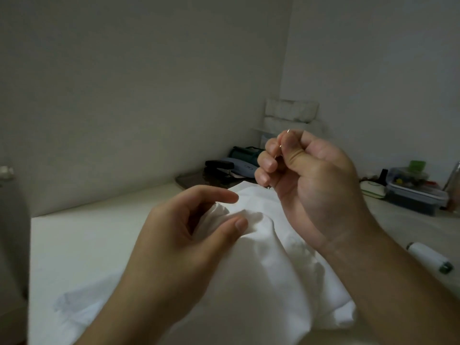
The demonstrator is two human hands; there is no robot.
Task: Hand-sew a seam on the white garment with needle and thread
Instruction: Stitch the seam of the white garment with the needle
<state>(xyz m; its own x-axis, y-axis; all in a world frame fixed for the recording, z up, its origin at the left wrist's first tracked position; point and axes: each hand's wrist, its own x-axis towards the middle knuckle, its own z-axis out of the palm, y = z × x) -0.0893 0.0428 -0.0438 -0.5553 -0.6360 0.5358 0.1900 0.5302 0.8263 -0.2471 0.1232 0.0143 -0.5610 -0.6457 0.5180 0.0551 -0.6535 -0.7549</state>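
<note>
The white garment (268,265) lies bunched on the pale table, spreading toward me. My left hand (179,235) grips a raised fold of it between thumb and curled fingers, with the index finger stretched over the cloth. My right hand (306,180) is lifted above the garment's far edge and pinches a thin needle (282,143) between thumb and forefinger, its tip pointing up. The thread is too fine to make out.
A white spool or tube (428,260) lies on the table at the right. Behind it stands a clear plastic box of small items (413,192). A black stapler (219,168), a dark tray and a teal bag sit in the far corner by the wall.
</note>
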